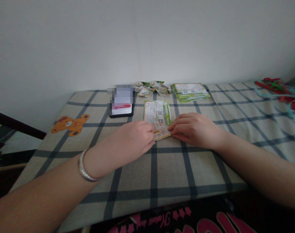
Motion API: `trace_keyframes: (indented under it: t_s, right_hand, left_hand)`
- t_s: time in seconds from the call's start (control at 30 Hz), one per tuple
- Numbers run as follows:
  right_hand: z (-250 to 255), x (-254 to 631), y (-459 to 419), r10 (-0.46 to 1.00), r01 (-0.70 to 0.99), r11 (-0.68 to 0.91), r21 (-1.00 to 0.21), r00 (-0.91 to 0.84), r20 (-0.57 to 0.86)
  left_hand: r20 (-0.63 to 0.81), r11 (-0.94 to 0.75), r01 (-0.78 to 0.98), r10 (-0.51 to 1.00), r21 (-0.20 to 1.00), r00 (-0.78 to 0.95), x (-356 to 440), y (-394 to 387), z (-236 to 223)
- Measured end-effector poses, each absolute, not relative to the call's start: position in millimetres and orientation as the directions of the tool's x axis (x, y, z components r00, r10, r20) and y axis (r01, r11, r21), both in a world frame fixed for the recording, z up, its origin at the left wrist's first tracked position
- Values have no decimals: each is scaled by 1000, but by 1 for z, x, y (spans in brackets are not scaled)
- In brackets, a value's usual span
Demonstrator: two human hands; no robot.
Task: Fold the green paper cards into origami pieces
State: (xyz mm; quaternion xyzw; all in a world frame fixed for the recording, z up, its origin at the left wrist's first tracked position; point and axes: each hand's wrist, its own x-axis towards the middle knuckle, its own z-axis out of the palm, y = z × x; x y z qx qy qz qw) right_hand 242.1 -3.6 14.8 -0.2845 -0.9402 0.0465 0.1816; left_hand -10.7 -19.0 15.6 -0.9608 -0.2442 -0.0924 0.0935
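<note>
A green-edged printed leaflet point(157, 111) lies on the checked tablecloth between my two hands, its near edge lifted slightly. My left hand point(139, 137), with a silver bangle on the wrist, pinches the near left corner. At the near right corner, the fingers of my right hand point(192, 129) are closed on the same sheet. My fingers hide both near corners. Beyond the leaflet sit several small folded paper pieces point(153, 89) in a cluster. To their right rests a stack of similar leaflets point(191, 91).
A phone point(121, 110), its screen partly blurred, lies left of the leaflet. An orange bear figure point(70, 125) is at the table's left. Red, green and light blue strips point(280, 90) are heaped at the far right. A white wall point(147, 42) rises behind the table.
</note>
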Motion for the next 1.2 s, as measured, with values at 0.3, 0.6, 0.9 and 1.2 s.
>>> trace_keyframes:
  t_s: [0.3, 0.6, 0.9, 1.2]
  right_hand:
    - [14, 238, -6, 523, 569, 817, 90, -798, 301]
    - [14, 234, -8, 553, 610, 787, 90, -763, 335]
    - [13, 236, -5, 563, 613, 790, 15, -735, 379]
    - [16, 237, -2, 576, 581, 810, -81, -761, 299]
  left_hand:
    - [213, -829, 546, 517, -117, 829, -10, -19, 16]
    - [221, -825, 556, 526, -101, 821, -11, -18, 14]
    - [248, -806, 589, 561, -56, 790, -9, -18, 14]
    - [297, -824, 566, 545, 21, 784, -6, -14, 11]
